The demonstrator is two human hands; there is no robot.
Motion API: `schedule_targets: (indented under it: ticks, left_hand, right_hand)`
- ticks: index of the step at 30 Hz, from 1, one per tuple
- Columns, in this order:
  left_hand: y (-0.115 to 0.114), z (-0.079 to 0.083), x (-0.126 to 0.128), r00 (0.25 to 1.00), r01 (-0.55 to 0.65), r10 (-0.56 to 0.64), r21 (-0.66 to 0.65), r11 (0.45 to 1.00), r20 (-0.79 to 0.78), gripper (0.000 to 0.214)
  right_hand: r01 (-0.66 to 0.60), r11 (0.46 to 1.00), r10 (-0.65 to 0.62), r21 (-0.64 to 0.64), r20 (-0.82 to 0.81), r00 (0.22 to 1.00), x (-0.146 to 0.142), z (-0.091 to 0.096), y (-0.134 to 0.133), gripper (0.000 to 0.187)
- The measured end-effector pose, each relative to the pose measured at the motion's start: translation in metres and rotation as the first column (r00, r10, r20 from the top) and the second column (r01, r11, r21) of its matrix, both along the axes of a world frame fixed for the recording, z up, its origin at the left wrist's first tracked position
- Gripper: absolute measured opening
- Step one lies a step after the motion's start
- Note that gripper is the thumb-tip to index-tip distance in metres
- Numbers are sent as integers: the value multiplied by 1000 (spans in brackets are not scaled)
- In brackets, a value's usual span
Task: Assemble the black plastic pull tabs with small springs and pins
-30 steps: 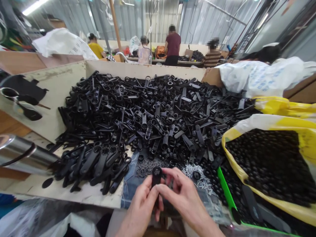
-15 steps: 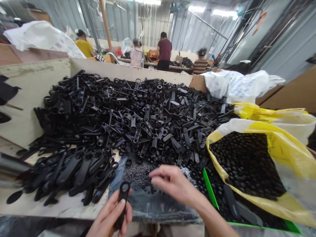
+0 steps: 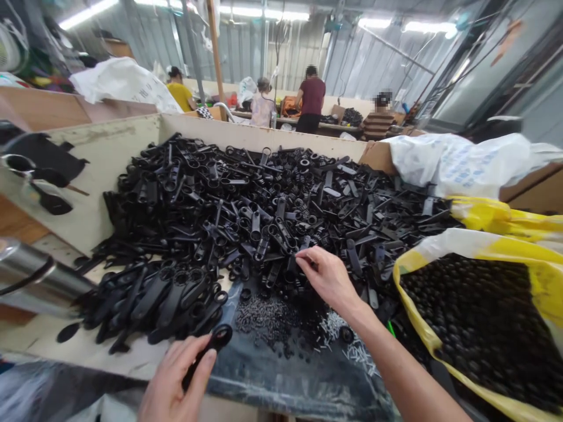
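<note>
In my left hand (image 3: 178,375), low at the front, is a black plastic handle (image 3: 202,354) with a ring at its upper end, gripped between thumb and fingers. My right hand (image 3: 328,272) reaches over the front of a big heap of black plastic parts (image 3: 246,199), thumb and fingertips pinched together beside a dark piece. Whether that piece is in the pinch cannot be made out. Below this hand lie small dark metal bits (image 3: 259,316) and a scatter of silvery pins (image 3: 338,334) on a dark sheet (image 3: 264,375).
At left, several ringed handles (image 3: 162,299) are laid side by side near a steel flask (image 3: 39,275). A yellow-and-white bag (image 3: 413,310) of small black round pieces stands at right. Pale boards (image 3: 264,136) wall the heap. Several people work behind.
My right hand has moved up and away, from the small metal bits to the heap's front edge. My left hand still holds the handle, now tilted more. The view has shifted left.
</note>
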State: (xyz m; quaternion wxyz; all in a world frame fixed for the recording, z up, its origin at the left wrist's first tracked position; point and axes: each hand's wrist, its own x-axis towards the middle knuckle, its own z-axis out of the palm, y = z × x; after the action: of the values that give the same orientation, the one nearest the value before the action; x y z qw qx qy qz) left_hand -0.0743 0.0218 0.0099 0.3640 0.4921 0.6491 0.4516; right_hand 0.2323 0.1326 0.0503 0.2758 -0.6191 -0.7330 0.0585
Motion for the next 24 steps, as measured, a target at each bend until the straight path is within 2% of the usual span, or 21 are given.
schedule_targets:
  ticks: [4,6,8,11,13,16,18,19,20,21,22,23,24]
  left_hand:
    - [9,29,-17,968,-66,102,163,984,-228,37]
    - [18,40,-15,943,-36,107,222,974,-316,37]
    - [30,46,-10,913,44,70,269,962,-401,32]
    - [47,40,-2,832,213,-21,284,935,-555,22]
    - [56,31,0,745,281,-25,279,918,-667,22]
    - [66,17,-1,589,309,87,324,894,-803,26]
    - [70,12,-1,523,315,179,384,868,-833,26]
    - [71,12,0,524,312,223,429,848,-822,26]
    - [72,13,1,559,310,248,476,823,-791,26]
    - [71,16,3,630,301,242,518,801,-738,26]
    - [70,19,5,722,275,196,535,798,-664,26]
    - [68,23,7,816,247,104,505,827,-568,28]
    - [65,27,9,893,240,-32,416,877,-448,32]
  right_hand:
    - [45,999,-46,27,22,999,-12,4,19,14]
    - [64,998,-64,17,39,997,-18,3,27,13]
    - [73,997,-73,2,48,996,-24,2,31,11]
    - [84,996,-84,-12,35,996,-27,6,31,15]
    - [93,996,-93,-14,6,996,-25,9,27,15]
    - [91,996,-92,-13,-77,993,-21,12,18,17]
    - [46,999,-50,-24,-146,988,-21,13,6,20]
    - [10,999,-16,-32,-176,984,-21,13,-1,22]
    - [-25,999,16,-43,-202,979,-22,12,-11,23]
    - [-69,997,58,-43,-225,973,-23,12,-21,23]
    - [-131,991,121,-27,-236,964,-24,12,-32,24]
    - [-207,978,203,6,-225,953,-25,11,-44,25]
    - [-296,954,301,52,-187,935,-26,11,-57,27]
